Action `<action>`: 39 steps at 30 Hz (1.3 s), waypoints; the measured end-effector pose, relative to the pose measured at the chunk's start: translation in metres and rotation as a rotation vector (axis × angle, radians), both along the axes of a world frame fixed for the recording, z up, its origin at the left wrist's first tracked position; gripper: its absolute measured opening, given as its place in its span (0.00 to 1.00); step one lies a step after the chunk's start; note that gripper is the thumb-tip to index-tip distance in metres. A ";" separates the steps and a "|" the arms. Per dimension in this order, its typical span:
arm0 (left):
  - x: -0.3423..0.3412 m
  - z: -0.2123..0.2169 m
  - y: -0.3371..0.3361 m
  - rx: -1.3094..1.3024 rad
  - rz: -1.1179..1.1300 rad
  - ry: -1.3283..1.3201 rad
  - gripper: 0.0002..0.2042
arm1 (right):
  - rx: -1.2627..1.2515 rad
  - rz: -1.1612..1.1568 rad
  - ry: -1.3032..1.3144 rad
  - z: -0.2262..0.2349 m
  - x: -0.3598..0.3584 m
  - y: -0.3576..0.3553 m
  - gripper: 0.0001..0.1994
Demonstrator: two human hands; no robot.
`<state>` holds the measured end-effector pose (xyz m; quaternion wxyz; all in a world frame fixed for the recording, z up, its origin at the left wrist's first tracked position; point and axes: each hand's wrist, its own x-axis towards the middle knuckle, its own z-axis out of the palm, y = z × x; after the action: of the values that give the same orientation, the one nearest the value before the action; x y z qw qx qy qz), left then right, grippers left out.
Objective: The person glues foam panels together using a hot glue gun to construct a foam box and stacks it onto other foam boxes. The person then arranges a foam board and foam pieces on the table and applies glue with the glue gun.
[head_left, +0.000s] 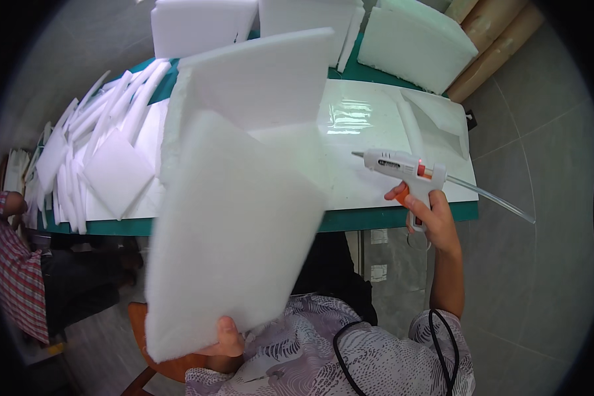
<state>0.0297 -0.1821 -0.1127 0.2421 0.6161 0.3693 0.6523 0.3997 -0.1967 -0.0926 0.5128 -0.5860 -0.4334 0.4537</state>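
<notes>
My right hand (429,214) is closed round the handle of a white hot glue gun (393,163), fingers by its orange trigger. A clear glue stick (492,197) sticks out of its back end, and the nozzle points left. My left hand (228,338) grips the near lower edge of a white foam box (224,244), thumb on top and the other fingers hidden beneath. Joined foam panels form the box, which is tilted up over the table's front edge. The glue gun's tip is apart from the foam.
Loose foam strips and sheets (119,171) pile up on the left of the green table (376,218). Foam blocks (416,43) stand along the back, near brown cardboard tubes (501,49). A cut foam piece (439,119) lies at right. Another person (20,277) sits at far left.
</notes>
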 end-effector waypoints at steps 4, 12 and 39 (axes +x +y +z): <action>0.043 0.038 0.002 -0.192 0.104 0.027 0.39 | 0.070 -0.061 0.042 -0.006 0.005 0.005 0.16; 0.115 0.046 0.043 0.223 0.122 0.327 0.31 | 0.202 -0.096 0.115 -0.012 0.016 0.020 0.15; 0.184 0.016 0.066 0.281 0.136 0.419 0.31 | 0.164 -0.100 0.194 -0.043 0.038 0.031 0.15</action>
<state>0.2133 -0.1162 -0.0969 0.0280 0.7390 0.3578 0.5701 0.4381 -0.1657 -0.1353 0.6203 -0.5164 -0.3878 0.4452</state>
